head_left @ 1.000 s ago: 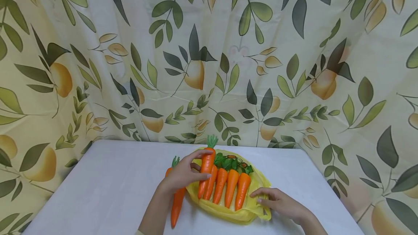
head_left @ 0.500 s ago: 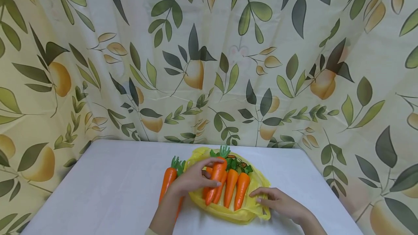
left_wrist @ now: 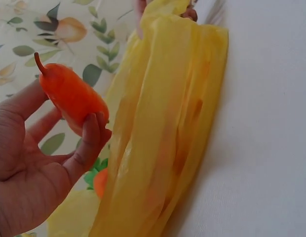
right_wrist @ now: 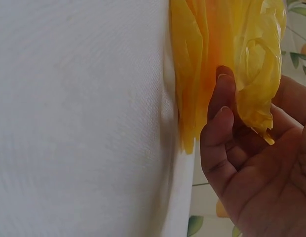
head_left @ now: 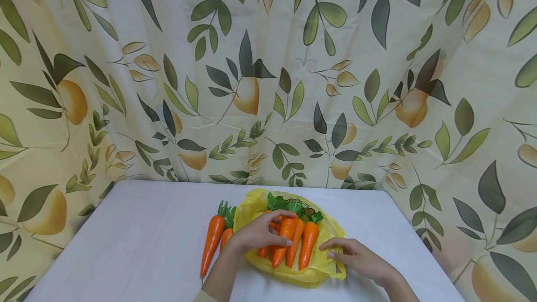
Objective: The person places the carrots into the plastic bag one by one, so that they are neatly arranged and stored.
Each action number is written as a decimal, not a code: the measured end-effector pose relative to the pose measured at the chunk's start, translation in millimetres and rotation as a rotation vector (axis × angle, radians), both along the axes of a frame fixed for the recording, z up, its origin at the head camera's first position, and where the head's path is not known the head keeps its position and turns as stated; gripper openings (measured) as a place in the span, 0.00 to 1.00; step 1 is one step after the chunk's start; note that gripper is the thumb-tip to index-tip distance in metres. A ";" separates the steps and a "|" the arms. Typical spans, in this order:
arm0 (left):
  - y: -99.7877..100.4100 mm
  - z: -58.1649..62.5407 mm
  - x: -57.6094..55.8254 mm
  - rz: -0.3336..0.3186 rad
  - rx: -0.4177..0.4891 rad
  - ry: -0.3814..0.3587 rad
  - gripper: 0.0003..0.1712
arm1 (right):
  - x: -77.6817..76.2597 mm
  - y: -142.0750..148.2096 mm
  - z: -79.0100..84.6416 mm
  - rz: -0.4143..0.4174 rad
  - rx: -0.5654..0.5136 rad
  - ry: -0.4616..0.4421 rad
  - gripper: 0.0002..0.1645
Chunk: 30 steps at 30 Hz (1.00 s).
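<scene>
My left hand (head_left: pixel 260 231) pinches a carrot (head_left: pixel 286 228) by its thick end between thumb and fingers, over the yellow plastic bag (head_left: pixel 289 275). In the left wrist view this carrot (left_wrist: pixel 76 98) has its thin tip at the upper left. Several more carrots lie side by side in the bag, the rightmost carrot (head_left: pixel 309 246) fully in sight, others partly behind the left hand. At the bag's right edge, my right hand (head_left: pixel 356 257) holds the plastic. The right wrist view has the bag's gathered edge (right_wrist: pixel 256 94) between thumb and curled fingers.
Left of the bag, two carrots lie on the white table (head_left: pixel 147 236): one carrot (head_left: pixel 212 241) in plain sight, another carrot (head_left: pixel 226 236) partly behind the left forearm. Green leafy tops (head_left: pixel 277 202) show at the bag's far side. A leaf-patterned curtain (head_left: pixel 268 83) hangs behind the table.
My left hand has moved right across the bag with the carrot and come lower, nearer the other carrots. Two carrots at the left now show more. The right hand has stayed at the bag's edge.
</scene>
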<state>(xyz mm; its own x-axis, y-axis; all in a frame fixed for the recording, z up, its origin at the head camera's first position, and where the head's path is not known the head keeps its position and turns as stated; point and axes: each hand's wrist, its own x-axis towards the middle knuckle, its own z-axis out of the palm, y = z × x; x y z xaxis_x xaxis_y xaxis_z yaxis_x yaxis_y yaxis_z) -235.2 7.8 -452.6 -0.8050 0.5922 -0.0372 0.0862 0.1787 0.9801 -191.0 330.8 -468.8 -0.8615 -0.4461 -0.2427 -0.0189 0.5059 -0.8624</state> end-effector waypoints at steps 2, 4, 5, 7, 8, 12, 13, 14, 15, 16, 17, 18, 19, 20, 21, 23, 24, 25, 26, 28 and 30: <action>3.5 -1.4 -1.3 -0.003 -0.008 0.005 0.33 | -0.3 -0.8 0.8 0.003 -0.007 0.010 0.17; 7.0 -2.3 -2.6 0.001 -0.006 0.002 0.33 | -0.6 -1.4 1.2 0.008 -0.016 0.019 0.17; 9.0 -2.4 -3.2 0.006 -0.002 0.001 0.33 | -0.5 -1.7 1.5 0.007 -0.020 0.019 0.17; 12.7 -2.1 -4.0 0.020 0.005 -0.004 0.33 | -0.6 -2.0 1.4 0.007 -0.021 0.023 0.17; 14.4 -2.1 -4.4 0.026 0.005 0.001 0.33 | -0.8 -2.0 1.3 0.005 -0.020 0.024 0.17; 21.4 -2.1 -5.8 0.033 0.000 0.026 0.33 | -1.5 -1.6 0.4 -0.008 -0.020 0.022 0.17; 23.1 -2.5 -6.1 0.028 -0.003 0.028 0.33 | -1.4 -1.5 0.5 -0.008 -0.022 0.022 0.17; 24.8 -3.0 -6.5 0.022 -0.009 0.032 0.33 | -1.3 -1.5 0.8 -0.009 -0.025 0.021 0.17; 26.7 -3.5 -7.0 0.015 -0.010 0.032 0.32 | -1.2 -1.5 0.9 -0.009 -0.025 0.022 0.17; 28.3 -3.8 -7.2 0.008 -0.014 0.030 0.32 | -0.9 -1.5 1.3 -0.008 -0.025 0.024 0.17; 30.1 -4.4 -7.5 0.003 -0.017 0.029 0.32 | -0.5 -1.7 1.9 -0.007 -0.026 0.025 0.17; 31.7 -5.1 -7.8 0.000 -0.017 0.023 0.31 | -0.1 -1.7 2.5 -0.005 -0.025 0.029 0.17; 33.4 -5.8 -7.9 -0.002 -0.012 0.014 0.31 | 0.2 -1.8 2.9 -0.003 -0.025 0.030 0.17; 34.8 -6.2 -8.0 0.001 -0.014 0.016 0.31 | 0.5 -2.1 3.4 -0.003 -0.026 0.031 0.17; 36.2 -6.6 -8.0 0.004 -0.011 0.013 0.31 | 0.7 -2.3 3.7 -0.004 -0.027 0.030 0.17; 38.7 -7.0 -7.7 0.016 -0.013 0.015 0.31 | 0.9 -2.8 4.5 -0.005 -0.030 0.030 0.17; 39.8 -6.9 -7.5 0.023 -0.015 0.018 0.32 | 0.9 -3.0 4.7 -0.005 -0.032 0.030 0.17; 40.8 -6.8 -7.3 0.027 -0.012 0.016 0.32 | 0.9 -3.1 4.8 -0.008 -0.034 0.029 0.17; 41.8 -6.7 -7.2 0.032 -0.009 0.015 0.33 | 0.9 -3.0 5.0 -0.009 -0.036 0.031 0.17; 43.8 -6.8 -7.1 0.036 0.001 0.010 0.34 | 0.7 -2.8 4.9 -0.011 -0.036 0.034 0.17; 45.6 -7.8 -7.4 0.035 0.020 0.006 0.34 | 0.7 -2.3 4.7 -0.014 -0.038 0.035 0.17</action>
